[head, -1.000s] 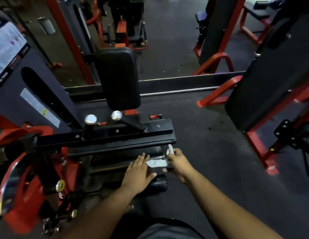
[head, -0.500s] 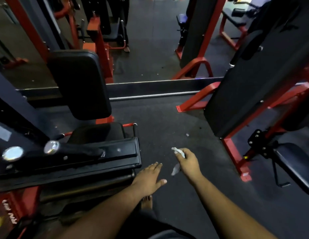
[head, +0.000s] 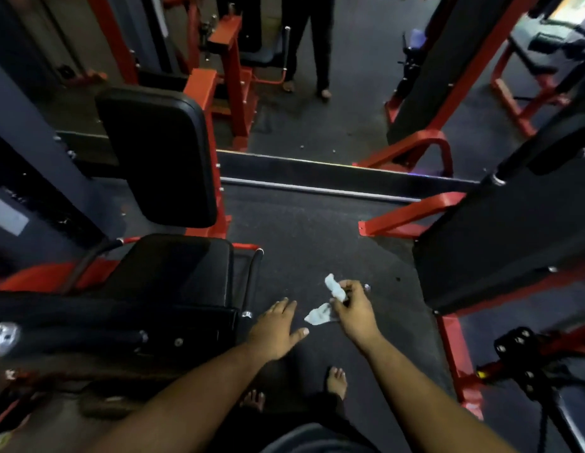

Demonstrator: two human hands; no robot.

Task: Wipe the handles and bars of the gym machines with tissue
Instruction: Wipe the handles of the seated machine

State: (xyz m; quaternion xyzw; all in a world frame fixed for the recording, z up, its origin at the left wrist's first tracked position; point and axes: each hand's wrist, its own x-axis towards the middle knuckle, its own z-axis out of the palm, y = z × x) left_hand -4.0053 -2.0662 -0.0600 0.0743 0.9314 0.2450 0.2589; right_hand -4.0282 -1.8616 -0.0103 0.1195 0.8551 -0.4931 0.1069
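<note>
Nearest, I am viewing the left hand (head: 275,331) hovering flat with fingers straight, holding nothing. Just to its right, the right hand (head: 353,310) is pinching the crumpled tissue (head: 327,302) over bare floor, touching no machine. Left of both hands, a black grip bar with a chrome end cap (head: 65,335) and the seat's thin side handle (head: 251,282) are lying within reach. Farther off, red frames (head: 412,217) are standing. I judge the wiping unfinished; no surface is showing which bars are done.
</note>
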